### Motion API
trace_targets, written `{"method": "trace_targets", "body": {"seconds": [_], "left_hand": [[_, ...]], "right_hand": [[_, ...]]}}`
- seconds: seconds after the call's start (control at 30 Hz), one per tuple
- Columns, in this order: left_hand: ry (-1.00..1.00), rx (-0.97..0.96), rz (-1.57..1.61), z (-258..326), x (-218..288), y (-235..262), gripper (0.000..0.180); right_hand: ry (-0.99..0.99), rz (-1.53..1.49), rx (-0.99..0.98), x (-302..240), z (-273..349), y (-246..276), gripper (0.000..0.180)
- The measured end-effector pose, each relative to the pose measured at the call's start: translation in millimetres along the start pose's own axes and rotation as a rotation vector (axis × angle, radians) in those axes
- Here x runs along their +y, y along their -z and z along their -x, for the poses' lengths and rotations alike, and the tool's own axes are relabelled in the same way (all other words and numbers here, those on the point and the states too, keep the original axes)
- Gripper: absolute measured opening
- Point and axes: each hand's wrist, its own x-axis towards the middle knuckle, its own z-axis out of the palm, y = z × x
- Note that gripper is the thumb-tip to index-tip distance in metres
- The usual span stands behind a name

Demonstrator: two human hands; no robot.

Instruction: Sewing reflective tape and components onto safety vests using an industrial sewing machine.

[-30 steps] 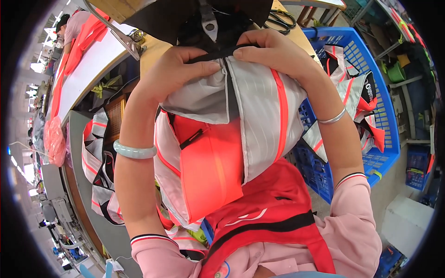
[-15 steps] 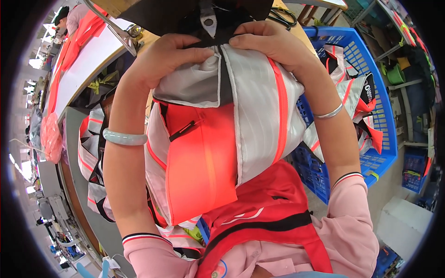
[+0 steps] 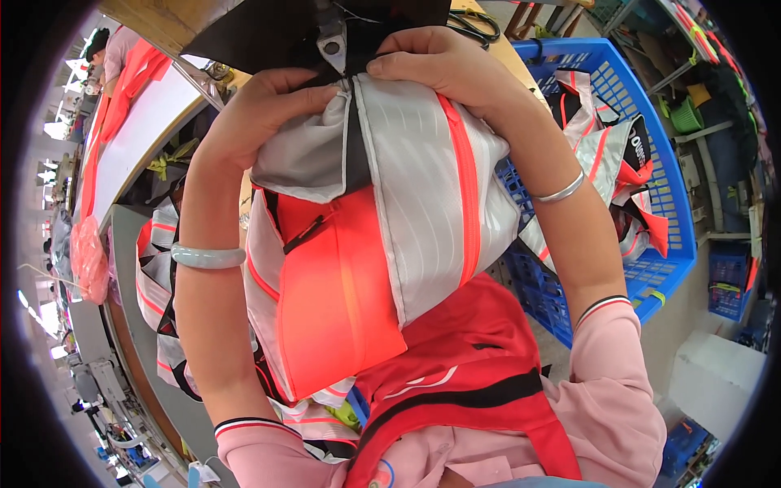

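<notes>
Garment (image 3: 423, 211), grey-white striped w/ orange zip and orange-red panel below, held up close under head cam, bunched at top against black fabric (image 3: 268, 32) near a metal machine part (image 3: 329, 45). Left hand (image 3: 260, 114) grip closed over upper left fold of garment, fingers curled onto cloth. Right hand (image 3: 439, 65) grip closed on top right edge, fingers pressed down at the seam. Pale green bangle (image 3: 207, 258) on left wrist, silver bangle (image 3: 561, 191) on right; pink sleeves w/ striped cuffs.

Surface: wooden tabletop (image 3: 154, 20) edge at top left, partly covered by the black fabric; scissors (image 3: 476, 24) lie on it top right. Blue plastic basket (image 3: 659, 163) to the right, just beside right forearm, holds more grey/orange/black pieces. More such pieces piled low on the left (image 3: 154, 276).

Room: long workshop, white tabletop row (image 3: 130, 138) far left w/ orange cloth on it, another person (image 3: 110, 49) at top left. Shelving w/ green items far right (image 3: 691, 114). Red apron (image 3: 480, 366) across lap.
</notes>
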Motion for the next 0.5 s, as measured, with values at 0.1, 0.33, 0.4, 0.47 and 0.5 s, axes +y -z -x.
{"method": "trace_targets", "body": {"seconds": [0.1,0.33,0.4,0.47,0.5], "left_hand": [[-0.003,0.019,0.005,2,1,0,0.032],[-0.015,0.055,-0.008,4,-2,-4,0.034],[-0.012,0.063,-0.025,2,-3,0,0.033],[-0.011,0.072,-0.042,5,-4,7,0.032],[-0.012,0.117,-0.044,9,-4,11,0.031]], "right_hand": [[0.005,0.079,0.040,0,2,0,0.028],[0.021,0.184,0.026,1,5,1,0.026],[0.038,0.232,0.036,1,4,2,0.026],[0.085,0.168,0.026,-2,-1,5,0.027],[0.087,0.168,0.026,-4,2,8,0.027]]}}
